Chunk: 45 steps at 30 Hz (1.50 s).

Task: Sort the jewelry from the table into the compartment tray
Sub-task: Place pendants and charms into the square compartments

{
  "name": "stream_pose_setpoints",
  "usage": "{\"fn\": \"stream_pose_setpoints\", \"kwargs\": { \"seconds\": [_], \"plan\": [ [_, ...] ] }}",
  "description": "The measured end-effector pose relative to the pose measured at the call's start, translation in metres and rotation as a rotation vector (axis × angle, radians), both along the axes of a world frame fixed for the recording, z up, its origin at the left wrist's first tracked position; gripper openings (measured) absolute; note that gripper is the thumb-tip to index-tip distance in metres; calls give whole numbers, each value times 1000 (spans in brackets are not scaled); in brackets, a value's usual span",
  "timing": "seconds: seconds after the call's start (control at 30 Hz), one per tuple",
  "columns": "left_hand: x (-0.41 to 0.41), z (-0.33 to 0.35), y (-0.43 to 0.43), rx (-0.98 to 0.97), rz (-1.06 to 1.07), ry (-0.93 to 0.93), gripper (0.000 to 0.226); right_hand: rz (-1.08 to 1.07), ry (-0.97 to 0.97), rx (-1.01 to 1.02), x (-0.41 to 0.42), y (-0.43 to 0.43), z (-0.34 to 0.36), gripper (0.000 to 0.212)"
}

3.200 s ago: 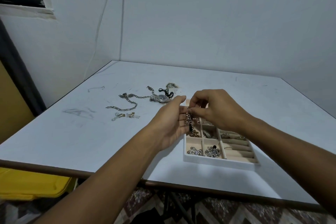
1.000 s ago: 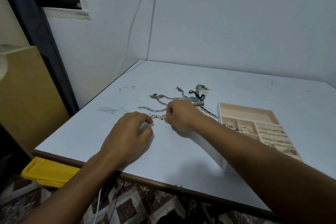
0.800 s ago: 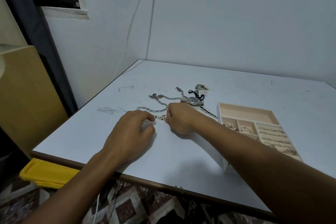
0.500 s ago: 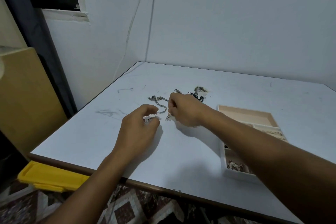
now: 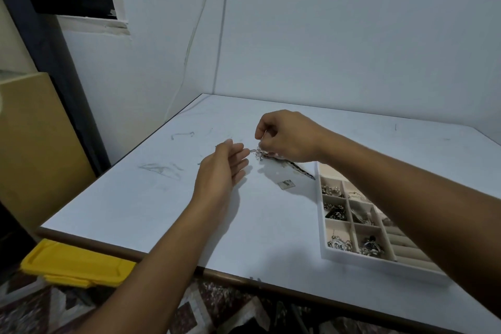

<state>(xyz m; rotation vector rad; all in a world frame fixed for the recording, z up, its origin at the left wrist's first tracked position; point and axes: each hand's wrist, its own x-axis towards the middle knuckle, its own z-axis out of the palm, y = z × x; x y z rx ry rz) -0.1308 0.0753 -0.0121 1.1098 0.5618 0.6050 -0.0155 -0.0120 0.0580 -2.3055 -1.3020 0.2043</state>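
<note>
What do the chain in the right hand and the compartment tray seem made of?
The chain: silvery, glinting links, so likely metal; plated or solid is unclear. The compartment tray: smooth white outer wall, perhaps plastic or board; matte beige lining, possibly fabric.

The table [image 5: 141,198] top is smooth, white and dull, with grey scuffs. The chain [image 5: 259,153] is shiny metal. The tray [image 5: 352,257] looks soft and beige inside. The yellow box [image 5: 73,266] is plastic.
</note>
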Motion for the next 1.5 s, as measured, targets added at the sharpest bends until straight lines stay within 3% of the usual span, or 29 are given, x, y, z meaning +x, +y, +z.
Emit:
{"fn": "stream_pose_setpoints", "kwargs": {
  "seconds": [0.6,0.9,1.5],
  "plan": [
    [13,8,-28,-85,-233,-66,47,32,-162,-26,-3,-35,21,9],
    [13,13,-47,-260,-414,-134,44,-6,-176,12,-3,-59,23,8],
    [5,13,-81,-261,-705,48,49,-82,-83,78,-19,-133,8,6]
  ]
}}
